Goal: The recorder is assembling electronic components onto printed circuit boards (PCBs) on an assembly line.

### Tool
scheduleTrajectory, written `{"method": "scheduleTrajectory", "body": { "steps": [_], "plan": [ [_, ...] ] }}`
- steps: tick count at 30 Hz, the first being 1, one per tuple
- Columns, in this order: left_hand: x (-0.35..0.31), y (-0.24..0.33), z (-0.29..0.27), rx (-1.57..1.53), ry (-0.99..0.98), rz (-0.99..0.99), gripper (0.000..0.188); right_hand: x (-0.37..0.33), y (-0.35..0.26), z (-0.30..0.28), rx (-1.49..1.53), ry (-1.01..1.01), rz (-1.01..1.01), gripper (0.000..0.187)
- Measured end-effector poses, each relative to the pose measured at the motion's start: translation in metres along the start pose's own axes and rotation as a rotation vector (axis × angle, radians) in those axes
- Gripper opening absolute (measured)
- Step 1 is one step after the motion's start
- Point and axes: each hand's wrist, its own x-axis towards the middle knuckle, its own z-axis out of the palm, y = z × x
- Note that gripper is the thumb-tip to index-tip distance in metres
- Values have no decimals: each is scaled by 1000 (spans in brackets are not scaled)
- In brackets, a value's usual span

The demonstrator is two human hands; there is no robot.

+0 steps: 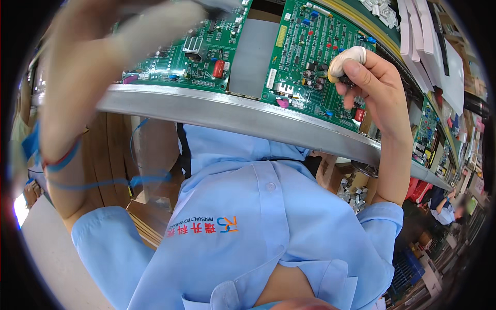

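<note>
My left hand (85, 57), blurred by motion, is raised over the left green circuit board (165, 67). A whitish finger cot (160, 26) covers one of its fingers. A dark grey blur lies by that fingertip, and I cannot make out whether the hand holds it. Above the right green circuit board (289, 57), my right hand (380, 85) is closed in a pinch. A pale finger cot (354, 56) wraps its index finger. Small black parts (345, 80) show between its fingertips. A blue strap (62, 157) circles my left wrist.
Both boards rest along a grey metal rail (248, 106), with a grey gap (253, 57) between them. White parts (381, 11) are heaped at the top right, near white box-like panels (416, 36). Another person (444, 211) is at the far right. A box of parts (355, 188) sits below the rail.
</note>
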Motion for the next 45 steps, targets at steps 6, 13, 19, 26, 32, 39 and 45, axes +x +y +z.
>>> {"method": "scheduleTrajectory", "body": {
  "steps": [6,13,19,26,32,39,45],
  "plan": [
    [-24,-72,38,-51,-14,-240,18,4,-14,-2,6,32,97,22],
    [-2,-81,79,149,9,93,14,7,-7,-15,12,74,59,22],
    [23,-104,83,319,267,840,11,6,10,-26,64,92,-34,45],
    [28,-54,62,433,-394,39,11,-5,8,-45,10,77,-16,43],
    [32,-45,65,536,-440,99,12,-6,-11,-17,-77,298,-82,36],
    [33,-45,63,497,-473,115,12,-5,-22,-1,-149,344,147,34],
    [32,-45,64,494,-439,80,11,-14,2,-4,-462,158,-31,35]
  ]
}}
